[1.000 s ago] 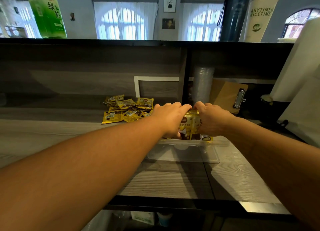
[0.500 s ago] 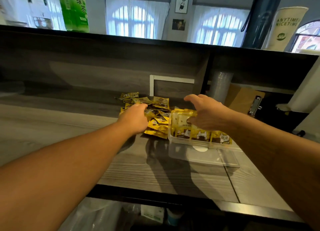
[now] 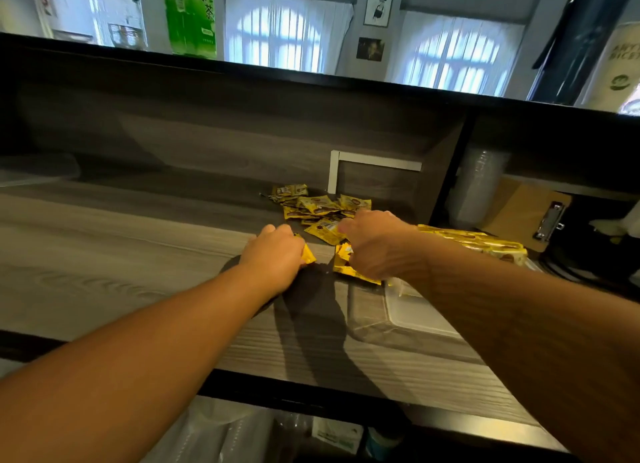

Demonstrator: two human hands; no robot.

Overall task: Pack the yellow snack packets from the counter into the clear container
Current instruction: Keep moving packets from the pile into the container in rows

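A loose pile of yellow snack packets (image 3: 320, 204) lies on the wood counter near the back wall. My left hand (image 3: 273, 258) is curled on a yellow packet (image 3: 308, 254) at the pile's near edge. My right hand (image 3: 375, 242) has its fingers closed over other yellow packets (image 3: 346, 265) just right of it. The clear container (image 3: 408, 310) sits under my right forearm, with a row of yellow packets (image 3: 485, 242) standing inside it behind the arm.
A stack of clear cups (image 3: 476, 185) and a brown clipboard (image 3: 526, 213) stand in the shelf bay at the right. A green tea bottle (image 3: 190, 15) stands on the upper ledge. The counter's front edge (image 3: 311, 398) is dark.
My right hand has left the container and moved left onto the loose pile. My left hand has closed on a packet at the pile's near edge. The view has shifted left.
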